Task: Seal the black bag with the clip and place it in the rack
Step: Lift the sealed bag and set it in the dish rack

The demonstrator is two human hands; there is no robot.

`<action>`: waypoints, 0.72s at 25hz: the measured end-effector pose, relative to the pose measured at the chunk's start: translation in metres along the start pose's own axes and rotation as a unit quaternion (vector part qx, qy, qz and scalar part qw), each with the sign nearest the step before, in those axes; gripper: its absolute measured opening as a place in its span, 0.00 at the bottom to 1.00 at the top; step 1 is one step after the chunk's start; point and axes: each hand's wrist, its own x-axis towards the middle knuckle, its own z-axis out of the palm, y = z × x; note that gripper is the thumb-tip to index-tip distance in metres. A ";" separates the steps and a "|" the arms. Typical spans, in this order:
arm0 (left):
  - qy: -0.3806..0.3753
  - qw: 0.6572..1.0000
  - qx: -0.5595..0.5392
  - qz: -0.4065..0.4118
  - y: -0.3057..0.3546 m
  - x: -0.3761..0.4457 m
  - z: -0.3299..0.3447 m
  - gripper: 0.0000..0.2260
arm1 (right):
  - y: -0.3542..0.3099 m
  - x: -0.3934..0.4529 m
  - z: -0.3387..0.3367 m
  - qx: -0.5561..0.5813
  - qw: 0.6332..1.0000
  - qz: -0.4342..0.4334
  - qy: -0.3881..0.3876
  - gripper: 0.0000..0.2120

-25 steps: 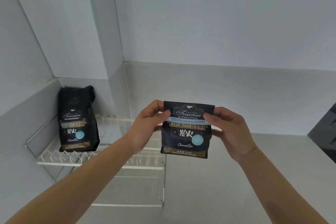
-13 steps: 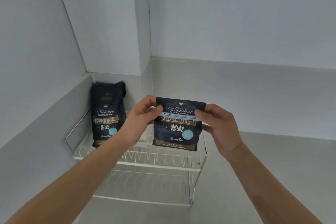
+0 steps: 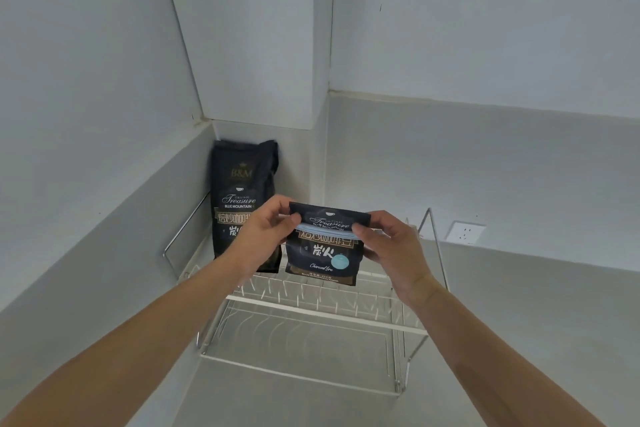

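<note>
A black coffee bag with its top folded over hangs upright between both hands, just above the upper shelf of the white wire rack. A pale blue clip runs across the fold. My left hand pinches the bag's left end at the clip. My right hand pinches the right end. The bag's bottom edge hovers over the shelf; I cannot tell whether it touches.
A taller black coffee bag stands on the rack's left end, leaning in the wall corner. The rack has a lower shelf and sits on a grey counter. A wall socket is at the right.
Both hands carried the clipped bag forward and left until it hangs over the rack's upper shelf, beside the standing bag. The grip is unchanged.
</note>
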 end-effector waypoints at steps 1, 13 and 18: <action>0.003 1.000 -0.001 -0.012 -0.003 0.002 -0.001 0.03 | 0.003 0.001 0.003 0.003 1.000 0.012 -0.001 0.05; 0.011 0.995 0.008 -0.094 -0.017 0.011 0.004 0.05 | 0.021 0.015 0.005 0.027 0.995 0.098 -0.024 0.07; 0.002 0.993 0.039 -0.110 -0.015 0.012 0.006 0.05 | 0.025 0.014 0.006 0.015 0.993 0.105 -0.046 0.11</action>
